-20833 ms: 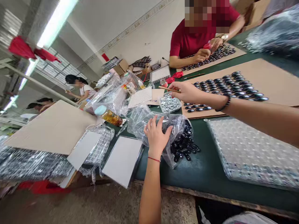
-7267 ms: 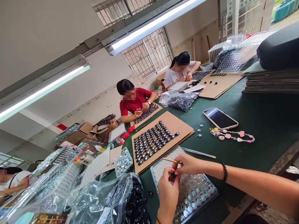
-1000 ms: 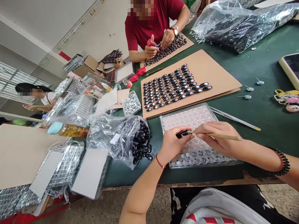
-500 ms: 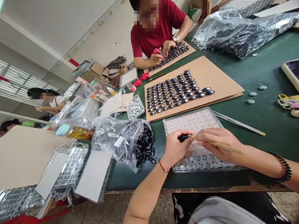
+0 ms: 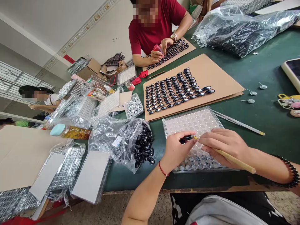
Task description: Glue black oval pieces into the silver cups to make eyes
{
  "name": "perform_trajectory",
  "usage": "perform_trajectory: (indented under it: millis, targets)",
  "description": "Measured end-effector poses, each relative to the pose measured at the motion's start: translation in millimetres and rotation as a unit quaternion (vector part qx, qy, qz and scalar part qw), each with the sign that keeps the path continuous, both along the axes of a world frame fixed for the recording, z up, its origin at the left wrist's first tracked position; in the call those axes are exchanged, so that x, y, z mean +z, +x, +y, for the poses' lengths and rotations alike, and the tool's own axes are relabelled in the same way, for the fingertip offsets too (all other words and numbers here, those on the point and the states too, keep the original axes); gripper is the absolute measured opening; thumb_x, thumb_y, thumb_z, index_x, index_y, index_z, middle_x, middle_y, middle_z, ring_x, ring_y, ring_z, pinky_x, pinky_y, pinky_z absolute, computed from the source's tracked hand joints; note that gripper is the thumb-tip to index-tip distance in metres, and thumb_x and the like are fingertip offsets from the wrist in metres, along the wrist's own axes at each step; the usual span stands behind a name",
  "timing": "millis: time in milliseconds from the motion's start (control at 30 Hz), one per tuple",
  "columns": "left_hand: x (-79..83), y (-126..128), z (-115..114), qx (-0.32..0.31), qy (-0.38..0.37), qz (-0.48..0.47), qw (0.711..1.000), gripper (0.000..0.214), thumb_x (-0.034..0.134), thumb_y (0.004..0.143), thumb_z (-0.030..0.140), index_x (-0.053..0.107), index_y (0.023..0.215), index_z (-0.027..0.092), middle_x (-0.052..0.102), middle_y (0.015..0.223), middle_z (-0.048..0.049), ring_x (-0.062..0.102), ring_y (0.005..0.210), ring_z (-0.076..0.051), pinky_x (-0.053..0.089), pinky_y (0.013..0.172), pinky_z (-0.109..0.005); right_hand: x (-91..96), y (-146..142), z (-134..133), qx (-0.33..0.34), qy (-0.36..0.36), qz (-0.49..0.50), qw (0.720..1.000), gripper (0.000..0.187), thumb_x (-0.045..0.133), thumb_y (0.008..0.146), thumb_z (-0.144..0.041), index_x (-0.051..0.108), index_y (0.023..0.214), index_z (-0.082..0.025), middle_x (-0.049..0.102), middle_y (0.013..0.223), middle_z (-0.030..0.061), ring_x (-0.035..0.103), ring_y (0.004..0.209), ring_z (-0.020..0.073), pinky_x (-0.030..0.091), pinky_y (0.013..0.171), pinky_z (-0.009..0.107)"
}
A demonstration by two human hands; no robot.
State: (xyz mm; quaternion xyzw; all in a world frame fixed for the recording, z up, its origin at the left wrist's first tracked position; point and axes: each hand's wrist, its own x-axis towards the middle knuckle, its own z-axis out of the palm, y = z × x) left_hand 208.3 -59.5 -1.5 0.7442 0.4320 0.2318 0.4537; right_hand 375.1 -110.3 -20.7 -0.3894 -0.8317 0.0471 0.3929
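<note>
My left hand pinches a glossy black oval piece between thumb and index finger. My right hand grips a wooden stick like a pencil. A yellowish tip shows at the black piece's end, seemingly the stick's front end; whether it touches is too small to tell. Both hands are over a clear plastic tray with rows of round hollows. Small round silvery discs fill its near rows, partly covered by my hands.
Black pieces spill from a plastic bag at left. Others stand in rows on cardboard ahead. A tub of silvery bits, a clear rod, loose discs and a phone surround the tray. Opposite, a person holds a red bottle.
My right hand has shifted slightly right and the stick's back end has swung down and right. My left hand keeps the black piece in nearly the same place. The view has shifted a little.
</note>
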Motion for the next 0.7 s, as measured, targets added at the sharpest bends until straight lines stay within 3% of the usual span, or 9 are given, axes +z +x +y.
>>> perform_trajectory:
  millis: [400,700]
  targets:
    - [-0.4,-1,-1,-0.026,0.042,0.013,0.999,0.020,0.058,0.075,0.028,0.065,0.093,0.022,0.068,0.092,-0.0001,0.061,0.077,-0.013,0.048,0.072,-0.025,-0.4,3,4,0.016,-0.060,0.035,0.997,0.018,0.030,0.095,-0.021,0.046,0.089,-0.015,0.054,0.072,0.0057,0.051,0.063,0.0164,0.036,0.055,0.028]
    - [-4.2,0,-3,-0.011,0.017,-0.013,1.000,0.015,0.058,0.072,0.020,0.067,0.084,0.020,0.069,0.087,-0.0022,0.062,0.081,-0.016,0.048,0.075,-0.026,-3.0,-12,-6,-0.006,0.013,-0.038,0.999,0.015,0.040,0.091,-0.018,0.047,0.078,-0.016,0.054,0.070,0.0048,0.047,0.057,0.0158,0.035,0.055,0.029]
